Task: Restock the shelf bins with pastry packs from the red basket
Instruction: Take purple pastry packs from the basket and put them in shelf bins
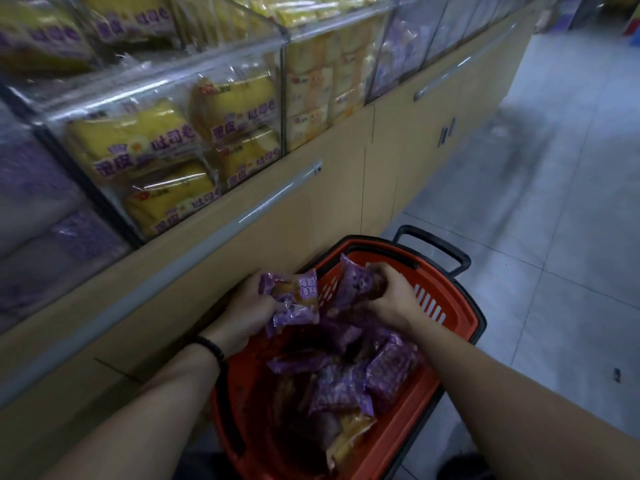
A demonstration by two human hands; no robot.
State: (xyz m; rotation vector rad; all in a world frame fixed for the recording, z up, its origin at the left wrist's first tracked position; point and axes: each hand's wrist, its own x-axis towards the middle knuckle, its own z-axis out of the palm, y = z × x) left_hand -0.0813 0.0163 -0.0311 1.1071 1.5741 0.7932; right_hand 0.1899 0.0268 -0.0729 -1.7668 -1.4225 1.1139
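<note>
Clutched purple pastry packs (294,301) in left hand (250,301) and right hand (391,294) over the red basket (462,308), lower centre; judged unfinished, plenty left inside for the shelf bins (166,98), upper left.

Dim, cool-toned, underexposed view, softly blurred throughout: the brightest patch, a pale reflected sheen, is seen on the tiled floor (561,161), far beyond and to the right of the purple packs (298,299) gripped by the left hand (246,306) and right hand (391,296). Streaks of glare are carried by the clear bin fronts (166,98) above and left of the grip, whereas the interior of the red basket (460,317) just beneath it is lost in deep shadow. Toward the edges straight lines are bowed by wide-angle distortion, and the far-left margin is smeared out of focus.
</note>
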